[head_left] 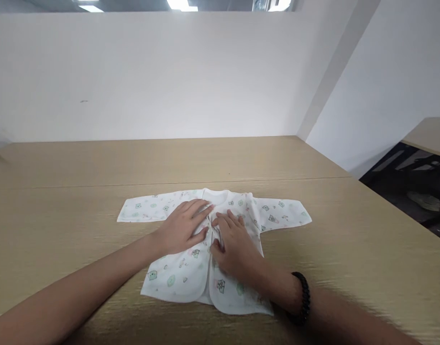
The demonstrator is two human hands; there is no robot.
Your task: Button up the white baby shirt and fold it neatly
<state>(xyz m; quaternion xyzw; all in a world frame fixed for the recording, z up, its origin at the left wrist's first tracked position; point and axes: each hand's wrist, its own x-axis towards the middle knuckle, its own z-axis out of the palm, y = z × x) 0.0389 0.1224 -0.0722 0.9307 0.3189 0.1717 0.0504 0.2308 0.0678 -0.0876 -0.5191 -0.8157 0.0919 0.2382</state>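
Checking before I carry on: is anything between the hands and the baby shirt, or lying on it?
Nothing visible. The left hand and right hand both rest directly on the baby shirt, at its front opening. The shirt lies flat on the wooden table, sleeves spread, with nothing else on it.

Bright, even light comes from ceiling panels (180, 5) along the top edge, which blow out to white. Shadows on the table (98, 163) are faint and soft. The forearms near the bottom edge look stretched and slightly smeared; straight lines bow towards the corners.
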